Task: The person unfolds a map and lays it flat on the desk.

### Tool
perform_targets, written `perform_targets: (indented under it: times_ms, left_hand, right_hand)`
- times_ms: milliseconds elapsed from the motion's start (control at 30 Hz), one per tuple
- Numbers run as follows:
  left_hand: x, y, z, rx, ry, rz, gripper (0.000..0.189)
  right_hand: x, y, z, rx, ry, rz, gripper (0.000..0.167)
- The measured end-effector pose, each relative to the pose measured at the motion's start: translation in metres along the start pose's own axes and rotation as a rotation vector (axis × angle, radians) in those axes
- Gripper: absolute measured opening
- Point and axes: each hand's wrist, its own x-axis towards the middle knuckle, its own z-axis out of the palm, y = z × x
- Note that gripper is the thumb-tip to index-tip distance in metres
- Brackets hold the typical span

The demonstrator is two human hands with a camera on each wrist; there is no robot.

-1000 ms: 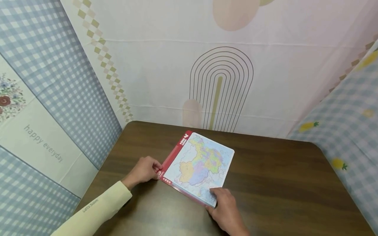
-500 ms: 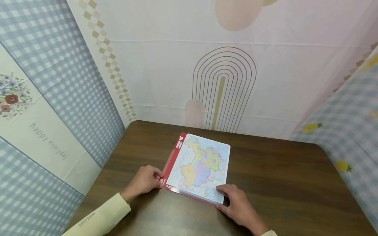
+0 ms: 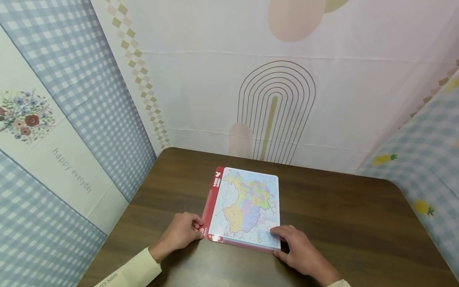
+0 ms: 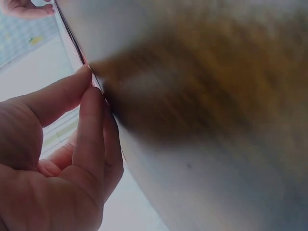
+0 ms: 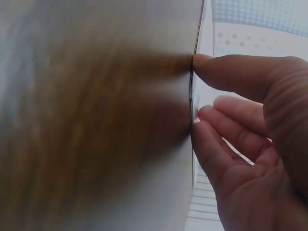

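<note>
A thin, rounded-corner map board (image 3: 247,207) with a coloured printed map and a red strip along its left side lies flat on the brown wooden table. At its near left corner, the left hand (image 3: 184,231) pinches the red strip, thumb close to the bent fingers; the left wrist view shows the fingertips (image 4: 94,94) at the thin edge. The right hand (image 3: 299,251) grips the near right corner, thumb at the front edge and fingers over the right part of the map. In the right wrist view, its thumb (image 5: 231,70) and fingers meet the edge a little apart.
The dark wooden table (image 3: 344,215) stretches to both sides of the board. Behind it hangs a pale printed cloth (image 3: 193,87), with a blue checked cloth (image 3: 89,87) on the left and another checked cloth (image 3: 426,171) with pineapples on the right.
The map board has turned so its front edge lies more nearly level, and sits nearer the person. Both hands moved with it, staying at its near corners; the right hand shifted rightward.
</note>
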Motion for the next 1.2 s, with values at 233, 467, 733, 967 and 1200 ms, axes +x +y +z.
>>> perform_targets:
  times_ms: [233,467,733,967,1200]
  left_hand:
    - [0.004,-0.002,-0.002,-0.018,-0.020,0.000,0.026]
    - [0.006,-0.002,-0.003,-0.040,-0.037,-0.008,0.032]
    - [0.008,-0.002,-0.001,-0.051,-0.032,0.007,0.033]
    - [0.005,-0.001,-0.002,-0.043,-0.032,-0.024,0.034]
    - [0.003,0.001,-0.003,-0.011,-0.022,-0.017,0.032]
  right_hand:
    - [0.008,-0.013,0.007,-0.037,0.039,-0.042,0.051]
    - [0.032,-0.039,0.018,-0.028,0.013,-0.132,0.047]
    - [0.063,-0.062,0.029,-0.029,-0.061,-0.182,0.045]
    - [0.080,-0.078,0.037,-0.030,-0.097,-0.198,0.048]
    - [0.095,-0.097,0.047,-0.059,-0.078,-0.228,0.052]
